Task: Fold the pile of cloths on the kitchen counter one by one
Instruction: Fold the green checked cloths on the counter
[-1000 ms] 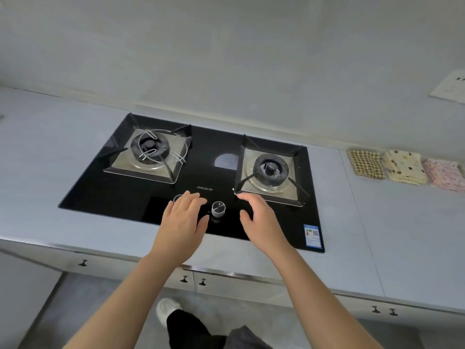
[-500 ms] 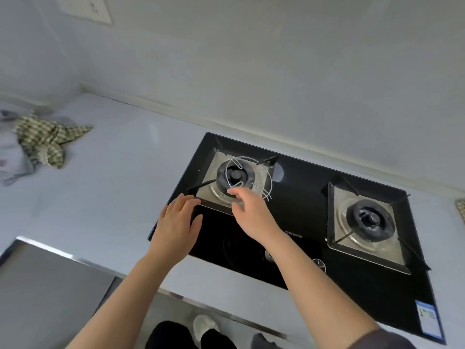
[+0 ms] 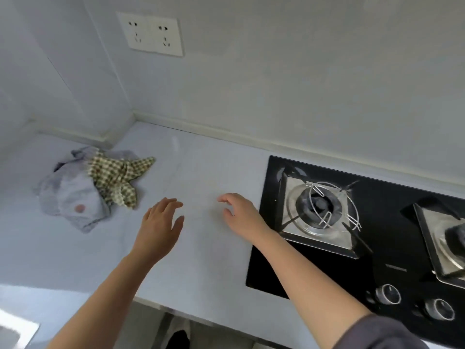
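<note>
Both hands empty over the counter (image 3: 201, 167); cloth pile lies unfolded, out past my left hand (image 3: 161, 227).

My left hand is spread, fingers straight and together, thumb apart, holding nothing. My right hand (image 3: 241, 215) is loosely open beside it, fingers slightly bent, also holding nothing. Whether either palm touches the counter cannot be told. The pile sits ahead and to the left of my left hand, near but apart from the fingertips: a crumpled grey cloth (image 3: 73, 197) with a crumpled green checked cloth (image 3: 118, 177) lying partly on it, on the side nearer my hand. Just right of my right hand is the black hob (image 3: 271, 273); my right forearm crosses its near left corner. A burner (image 3: 319, 205) carrying a wire ring stands to the right of that hand. Two knobs (image 3: 388, 294) lie right of my forearm. A double socket (image 3: 151, 34) is on the wall above both hands.
</note>
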The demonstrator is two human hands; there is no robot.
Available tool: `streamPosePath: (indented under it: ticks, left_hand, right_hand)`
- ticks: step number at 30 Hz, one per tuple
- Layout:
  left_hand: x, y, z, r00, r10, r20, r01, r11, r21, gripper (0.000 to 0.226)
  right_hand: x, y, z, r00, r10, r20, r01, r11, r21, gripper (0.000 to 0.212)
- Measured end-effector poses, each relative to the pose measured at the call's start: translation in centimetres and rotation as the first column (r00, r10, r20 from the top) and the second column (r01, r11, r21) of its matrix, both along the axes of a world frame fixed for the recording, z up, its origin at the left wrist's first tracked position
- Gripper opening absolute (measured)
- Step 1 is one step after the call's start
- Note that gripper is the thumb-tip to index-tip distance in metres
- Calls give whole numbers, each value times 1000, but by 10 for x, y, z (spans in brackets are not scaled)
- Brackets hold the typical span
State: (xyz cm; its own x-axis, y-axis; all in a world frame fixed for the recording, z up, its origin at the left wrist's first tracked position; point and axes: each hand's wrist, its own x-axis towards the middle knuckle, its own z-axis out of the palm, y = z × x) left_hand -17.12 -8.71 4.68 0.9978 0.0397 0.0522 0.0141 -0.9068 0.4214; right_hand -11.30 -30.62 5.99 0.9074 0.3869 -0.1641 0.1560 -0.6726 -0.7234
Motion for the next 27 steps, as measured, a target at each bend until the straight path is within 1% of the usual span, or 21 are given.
streamPosePath:
  ticks: [4,8,11,14,15,17,19,22,24,27]
  left_hand:
    - [18,92,-10,998,-14,-57,15,999,28,31]
    - [40,157,-21,995,2,-95,3,999,54,32]
    - [51,188,-33,989,28,-145,-25,999,23,37]
    - [57,210,-46,986,31,-164,-34,999,-14,41]
    - [59,215,-50,988,16,-156,-19,1000,-20,41]
    - [64,224,-57,989,-11,-147,11,1000,-6,46]
    - [70,229,-59,989,-29,-148,35,999,37,52]
    - [81,235,-56,985,-34,-169,58,988,144,51]
    - [85,236,-54,977,-4,-213,57,969,240,49]
    - [89,233,-51,967,53,-249,46,925,377,42]
  right_hand:
    - [16,101,-9,998,-25,-50,23,999,-41,36]
    - [30,183,-22,992,-15,-122,2,994,-109,33]
    - [41,228,-33,984,-31,-178,14,995,-95,28]
    - [50,267,-44,975,-39,-218,24,997,-73,29]
    - [53,278,-47,976,-36,-216,17,996,-89,30]
    - [56,298,-55,985,-23,-170,-8,984,-179,26]
    - [58,305,-60,993,-23,-119,-9,965,-264,18]
    - [61,295,-62,995,-50,-81,24,955,-296,17]
    - [66,274,-59,995,-85,-56,63,947,-316,18]
    - [72,223,-48,986,-163,-32,139,914,-381,10]
